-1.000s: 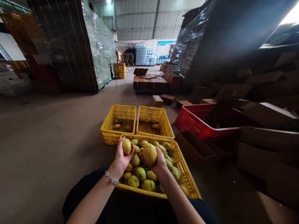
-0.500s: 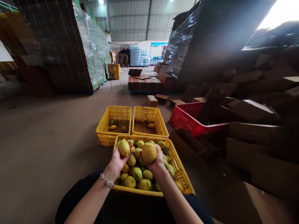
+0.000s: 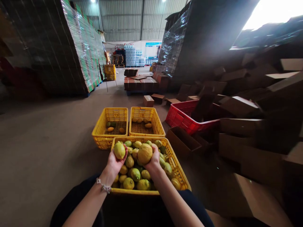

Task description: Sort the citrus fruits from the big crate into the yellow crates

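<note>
In my left hand (image 3: pixel 114 164) rests a yellow-green lemon (image 3: pixel 119 150), cupped between palm and fingers. My right hand (image 3: pixel 153 160) is wrapped round a larger, rounder yellow lemon (image 3: pixel 145 154). Both hands are raised over a yellow plastic crate (image 3: pixel 176 157) filled with many lemons (image 3: pixel 135 174), some yellow and some green. Behind it stand two more yellow crates side by side. The left crate (image 3: pixel 110 136) has a few yellow and dark green fruits on its bottom, and the right crate (image 3: pixel 159 126) holds several yellow ones.
To the right lies a red crate (image 3: pixel 180 118) with cardboard in it, beside an open cardboard box (image 3: pixel 183 140). A heap of cardboard boxes (image 3: pixel 236 138) fills the right side. Wrapped pallet stacks (image 3: pixel 82 47) rise at the left and right; bundled cardboard (image 3: pixel 140 84) sits on a pallet ahead.
The whole view has shifted slightly, so the crates and hands appear a little further left. Both hands still hold the same lemons, with little movement over the crate.
</note>
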A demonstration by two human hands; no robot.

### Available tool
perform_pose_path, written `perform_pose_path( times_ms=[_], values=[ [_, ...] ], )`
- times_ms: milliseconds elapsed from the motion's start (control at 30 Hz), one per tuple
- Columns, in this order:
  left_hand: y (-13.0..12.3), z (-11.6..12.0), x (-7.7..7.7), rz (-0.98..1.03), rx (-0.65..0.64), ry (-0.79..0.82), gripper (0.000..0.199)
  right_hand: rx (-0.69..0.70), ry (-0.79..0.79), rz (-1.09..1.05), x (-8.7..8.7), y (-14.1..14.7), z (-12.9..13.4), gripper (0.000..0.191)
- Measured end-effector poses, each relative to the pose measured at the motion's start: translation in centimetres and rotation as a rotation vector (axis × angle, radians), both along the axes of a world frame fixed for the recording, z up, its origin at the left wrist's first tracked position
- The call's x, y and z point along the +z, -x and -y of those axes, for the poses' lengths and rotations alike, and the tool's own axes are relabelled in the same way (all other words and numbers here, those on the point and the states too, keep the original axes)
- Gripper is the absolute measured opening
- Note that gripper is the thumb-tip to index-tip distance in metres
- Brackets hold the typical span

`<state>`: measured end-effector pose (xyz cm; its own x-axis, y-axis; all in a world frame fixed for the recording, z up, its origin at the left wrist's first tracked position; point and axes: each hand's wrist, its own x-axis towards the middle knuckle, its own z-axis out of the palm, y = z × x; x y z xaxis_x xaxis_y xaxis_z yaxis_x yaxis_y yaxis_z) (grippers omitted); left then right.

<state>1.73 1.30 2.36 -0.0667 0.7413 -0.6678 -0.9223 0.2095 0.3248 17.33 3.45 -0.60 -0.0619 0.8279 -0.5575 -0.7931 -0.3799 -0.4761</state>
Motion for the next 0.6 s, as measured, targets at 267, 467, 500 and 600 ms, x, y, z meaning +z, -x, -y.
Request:
perform_pose_path(
  times_ms=[267, 467, 500, 600],
  values=[
    [0.3, -0.2, -0.4, -0.023, 0.02, -0.132, 0.007, 0.007, 0.138, -0.007, 2.3, 0.3, 0.6, 0.03],
    [0.3, 0.1, 0.8, 0.059, -0.046, -0.064, 0.025, 0.058, 0.067, -0.044, 2.5, 0.5, 0.8, 0.023],
    [0.3, 0.1, 0.9, 0.076, -0.051, -0.054, 0.029, 0.065, 0.066, -0.057, 2.7, 0.6, 0.8, 0.022],
    [0.4, 0.3, 1.0, 0.129, -0.047, -0.059, 0.042, 0.072, 0.069, -0.066, 3.3, 0.7, 1.1, 0.017]
  ],
)
